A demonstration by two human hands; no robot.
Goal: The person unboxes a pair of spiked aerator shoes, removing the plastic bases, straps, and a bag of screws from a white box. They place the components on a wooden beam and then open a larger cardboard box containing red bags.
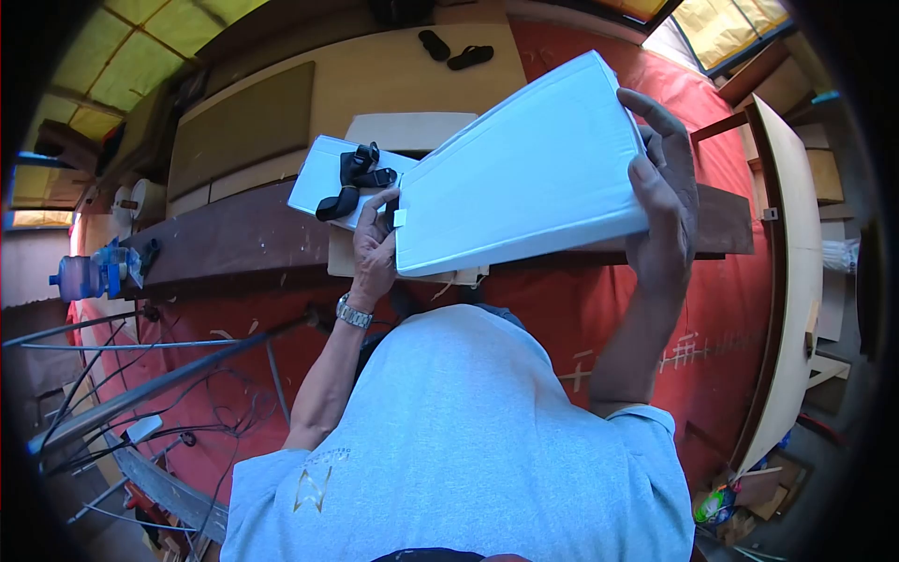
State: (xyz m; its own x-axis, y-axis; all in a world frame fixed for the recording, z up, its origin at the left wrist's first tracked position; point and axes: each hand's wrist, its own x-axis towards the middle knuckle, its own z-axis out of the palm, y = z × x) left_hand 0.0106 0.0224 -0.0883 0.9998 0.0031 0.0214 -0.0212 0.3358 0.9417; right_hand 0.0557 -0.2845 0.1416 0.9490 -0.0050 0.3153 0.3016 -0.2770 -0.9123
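A flat white box [524, 169] is tilted up in front of my chest, its broad plain face toward me. My right hand [667, 187] grips its right end, thumb on the near face and fingers round the far edge. At the lower left corner, by a small white tab [400, 218], my left hand [375, 248] pinches the box's edge. Just beyond my left fingers, another white piece [314, 178], possibly a lid or second box, carries a bundled black strap [354, 178] with buckles. Part of that piece is hidden behind the box and hand.
A long dark brown bench [234, 234] runs across in front of me, with a cardboard piece [412, 129] behind the boxes. Blue water bottles [80, 278] stand at the left. Metal rods [169, 393] and cables lie lower left. Black flip-flops [470, 58] rest on a far board.
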